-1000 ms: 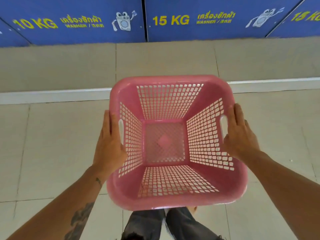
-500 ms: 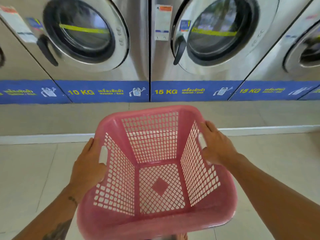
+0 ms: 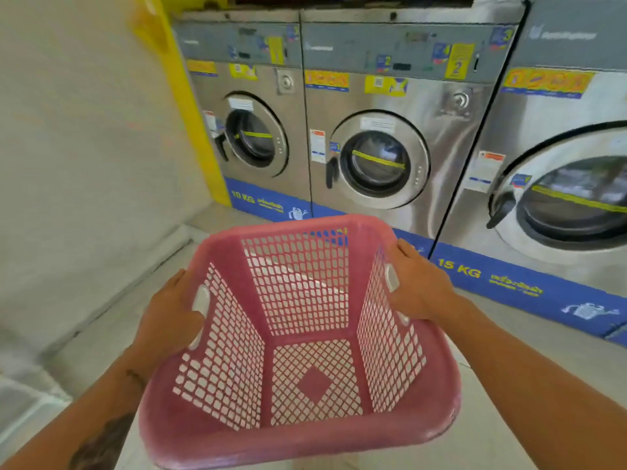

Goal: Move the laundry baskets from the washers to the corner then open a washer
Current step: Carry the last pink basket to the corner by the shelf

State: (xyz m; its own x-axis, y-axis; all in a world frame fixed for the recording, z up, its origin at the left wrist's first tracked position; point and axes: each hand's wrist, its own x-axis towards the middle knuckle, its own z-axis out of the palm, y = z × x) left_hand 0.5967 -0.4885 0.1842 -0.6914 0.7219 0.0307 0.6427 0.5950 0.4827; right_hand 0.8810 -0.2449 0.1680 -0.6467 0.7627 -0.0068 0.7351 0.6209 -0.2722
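Corner (image 3: 190, 228), far left: wall meets floor beside the 10 KG washer (image 3: 254, 140).

Your left hand (image 3: 169, 317) grips the pink basket (image 3: 298, 442) at its left handle slot. Your right hand (image 3: 420, 286) grips the right rim at the matching slot.

Basket held off the floor before you, mouth tilted toward you. Contents: none; lattice bottom fully visible.

Judgement: thin perforated plastic, so light and slightly flexible. The slots are the best hold.

Washer doors closed; I cannot tell what is in the drums.

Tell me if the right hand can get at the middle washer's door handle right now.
Probably not yet. The right hand grips the pink laundry basket, as does the left hand, and the door handle lies beyond the basket's far rim. Nothing else blocks it.
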